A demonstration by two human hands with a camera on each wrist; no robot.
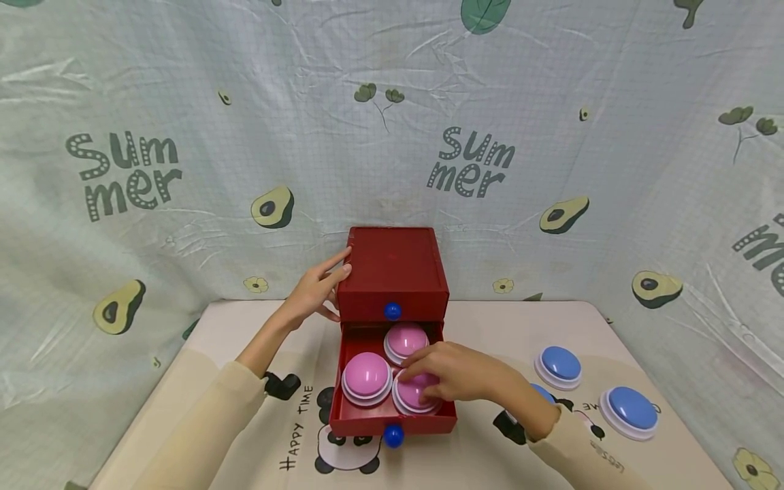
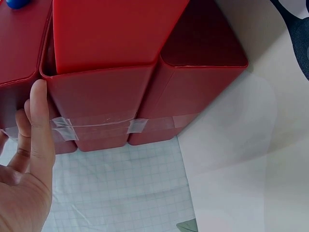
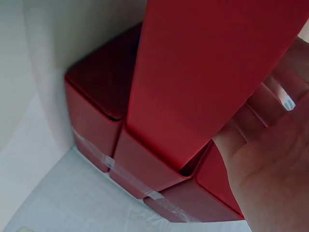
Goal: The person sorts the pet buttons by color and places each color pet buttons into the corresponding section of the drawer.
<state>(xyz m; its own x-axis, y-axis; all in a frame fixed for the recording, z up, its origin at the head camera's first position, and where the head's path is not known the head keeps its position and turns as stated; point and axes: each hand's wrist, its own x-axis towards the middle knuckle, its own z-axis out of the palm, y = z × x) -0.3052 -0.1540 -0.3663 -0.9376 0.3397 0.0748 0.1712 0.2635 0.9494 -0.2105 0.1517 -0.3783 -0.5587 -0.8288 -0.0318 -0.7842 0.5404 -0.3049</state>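
Evidently the work around the red cabinet (image 1: 394, 262) is well under way. From where I sit, I count three domed pink pieces in the pulled-out middle drawer (image 1: 361, 427): the rear pink button (image 1: 407, 338), the front left pink button (image 1: 367, 373) and the front right pink button (image 1: 414, 393). My right hand (image 1: 453, 373) is over that last one, its fingers bent down around the dome in what I read as a light grasp. Whether the piece bears fully on the drawer floor I cannot tell, since my fingers hide part of it and the right wrist view shows only red panels and my palm.

My left hand (image 1: 310, 294) grasps nothing; its fingers lie extended against the cabinet's left side, which I take to be steadying it.

As I judge it, the pink group is all inside, with one piece perhaps being settled or lifted; a single moment doesn't tell me which. Outside, on the table's right, lie the far blue button (image 1: 560, 363), the near blue button (image 1: 633, 407) and a third, mostly hidden behind my right forearm. The top compartment is closed. Letting go and pushing the drawer home remain undone.
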